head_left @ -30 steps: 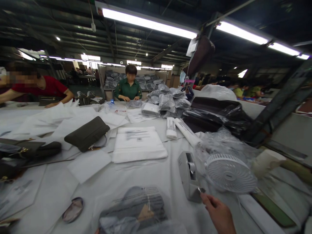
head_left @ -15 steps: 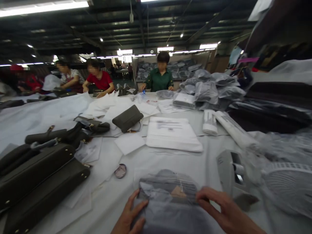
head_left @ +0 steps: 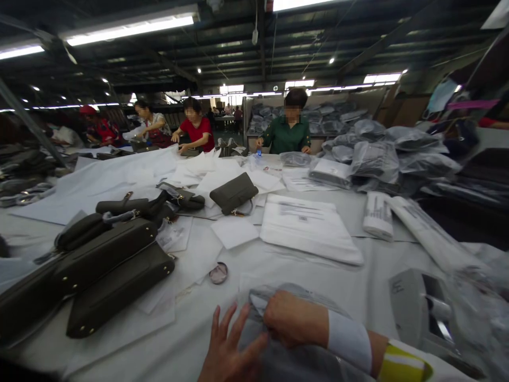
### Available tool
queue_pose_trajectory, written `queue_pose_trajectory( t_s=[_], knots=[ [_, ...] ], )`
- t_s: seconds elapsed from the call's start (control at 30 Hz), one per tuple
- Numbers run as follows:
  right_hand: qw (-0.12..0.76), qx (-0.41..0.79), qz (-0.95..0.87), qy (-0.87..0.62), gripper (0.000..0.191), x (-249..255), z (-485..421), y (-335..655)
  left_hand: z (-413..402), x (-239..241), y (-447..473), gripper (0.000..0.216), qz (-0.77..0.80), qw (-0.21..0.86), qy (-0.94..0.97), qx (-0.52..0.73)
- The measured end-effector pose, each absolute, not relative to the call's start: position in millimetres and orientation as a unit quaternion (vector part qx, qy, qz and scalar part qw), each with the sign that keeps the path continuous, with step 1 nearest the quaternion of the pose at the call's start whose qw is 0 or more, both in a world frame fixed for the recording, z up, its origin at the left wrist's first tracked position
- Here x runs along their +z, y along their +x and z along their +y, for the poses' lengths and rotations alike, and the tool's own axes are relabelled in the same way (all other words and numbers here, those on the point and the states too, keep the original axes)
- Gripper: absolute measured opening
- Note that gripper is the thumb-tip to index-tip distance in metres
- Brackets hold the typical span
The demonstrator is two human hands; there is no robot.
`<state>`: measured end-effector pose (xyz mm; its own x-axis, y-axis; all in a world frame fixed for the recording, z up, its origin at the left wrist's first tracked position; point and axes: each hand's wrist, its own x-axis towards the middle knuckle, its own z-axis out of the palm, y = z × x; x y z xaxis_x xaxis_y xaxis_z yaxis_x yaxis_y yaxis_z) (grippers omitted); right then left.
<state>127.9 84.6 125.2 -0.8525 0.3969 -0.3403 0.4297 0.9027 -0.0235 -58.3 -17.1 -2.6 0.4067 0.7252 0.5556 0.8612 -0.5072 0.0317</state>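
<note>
Hands press bagged item on white table.

Dark handbags lie left; white bag stack centre; tape dispenser right.

Olive bags, white sheets.

L hand flat w/ fingers spread; R hand curled, knuckles up, forearm crossing in from right.
</note>
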Motion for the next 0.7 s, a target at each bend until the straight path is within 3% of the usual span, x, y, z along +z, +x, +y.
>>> queue_pose_trajectory(
  t_s=[0.23,0.53,0.7],
  knots=[
    [0.196,-0.057,0.953,0.222,0.009,125.1,92.3,119.2,-15.3,-10.0,-45.6,0.076,-0.412,0.279,-0.839,-0.220],
    [0.186,-0.202,0.925,0.261,0.013,116.2,113.8,128.1,-21.6,-43.8,-42.0,0.069,-0.463,0.211,-0.827,-0.238],
    [0.109,-0.219,0.899,0.362,0.067,99.0,125.8,135.3,-25.4,-55.3,-33.4,0.059,-0.507,0.144,-0.810,-0.257]
  ],
)
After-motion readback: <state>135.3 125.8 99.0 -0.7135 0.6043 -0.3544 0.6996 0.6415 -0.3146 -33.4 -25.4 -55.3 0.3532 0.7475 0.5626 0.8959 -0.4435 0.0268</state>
